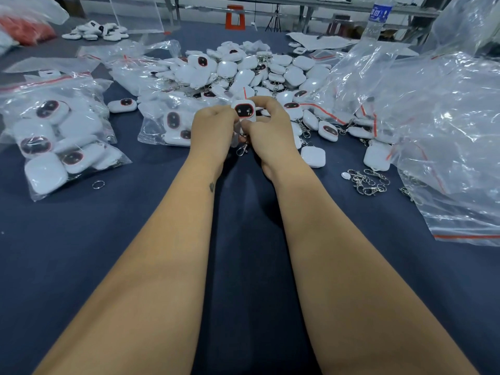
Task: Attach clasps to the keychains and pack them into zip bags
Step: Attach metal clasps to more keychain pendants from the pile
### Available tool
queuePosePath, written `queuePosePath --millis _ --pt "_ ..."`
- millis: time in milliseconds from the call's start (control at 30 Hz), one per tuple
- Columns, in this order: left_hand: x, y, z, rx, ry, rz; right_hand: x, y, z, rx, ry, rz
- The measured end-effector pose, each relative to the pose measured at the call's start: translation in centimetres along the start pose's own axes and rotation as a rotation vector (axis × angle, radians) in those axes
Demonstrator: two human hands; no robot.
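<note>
Both of my hands hold one white keychain (243, 110) with a dark red-rimmed face, lifted in front of the pile. My left hand (212, 131) grips its left side and my right hand (266, 125) pinches its top and lower edge. A silver clasp (242, 149) hangs below the keychain between my hands. A heap of white keychains (243, 71) lies just behind. Loose silver clasps (369, 182) lie on the cloth to the right. A filled zip bag (59, 136) lies at the left, and another zip bag (167, 125) with keychains sits beside my left hand.
Large clear plastic bags (446, 125) are heaped at the right. One split ring (98, 184) lies on the dark blue cloth (81, 253) at the left. A water bottle (377, 20) stands at the back right, and a small group of white keychains (94, 31) lies at the back left.
</note>
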State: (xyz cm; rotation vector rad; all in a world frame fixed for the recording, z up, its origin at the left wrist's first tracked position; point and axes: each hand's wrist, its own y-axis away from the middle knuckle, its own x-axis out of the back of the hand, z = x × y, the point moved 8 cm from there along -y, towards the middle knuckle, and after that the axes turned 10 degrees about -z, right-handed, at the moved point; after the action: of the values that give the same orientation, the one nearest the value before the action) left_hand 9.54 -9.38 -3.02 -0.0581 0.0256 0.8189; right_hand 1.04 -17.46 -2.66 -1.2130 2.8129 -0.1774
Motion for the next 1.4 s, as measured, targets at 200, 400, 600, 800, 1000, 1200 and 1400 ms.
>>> queuePosePath --millis 200,400,600,800,1000,1200,1400 --pt "-0.07 -0.04 -0.04 -0.015 0.010 -0.024 -0.11 0.05 0.12 0.003 -0.023 -0.015" --pt "-0.10 -0.21 0.02 -0.028 -0.012 -0.042 -0.19 -0.08 0.16 0.001 -0.067 -0.018" --pt "-0.23 0.12 0.21 -0.040 -0.003 -0.055 -0.33 -0.55 0.26 -0.031 -0.152 -0.042" --pt "-0.16 0.18 0.20 -0.021 -0.011 -0.045 -0.53 -0.42 0.13 -0.015 -0.155 -0.068" --pt "-0.07 0.25 0.20 0.005 -0.026 -0.027 -0.47 -0.29 -0.01 -0.011 -0.108 -0.071" --pt "-0.03 0.36 0.20 0.009 -0.010 -0.018 -0.46 -0.20 -0.07 -0.007 -0.116 -0.078" --pt "-0.01 0.37 0.17 0.011 -0.021 -0.021 -0.43 -0.36 0.01 -0.015 -0.144 -0.064"
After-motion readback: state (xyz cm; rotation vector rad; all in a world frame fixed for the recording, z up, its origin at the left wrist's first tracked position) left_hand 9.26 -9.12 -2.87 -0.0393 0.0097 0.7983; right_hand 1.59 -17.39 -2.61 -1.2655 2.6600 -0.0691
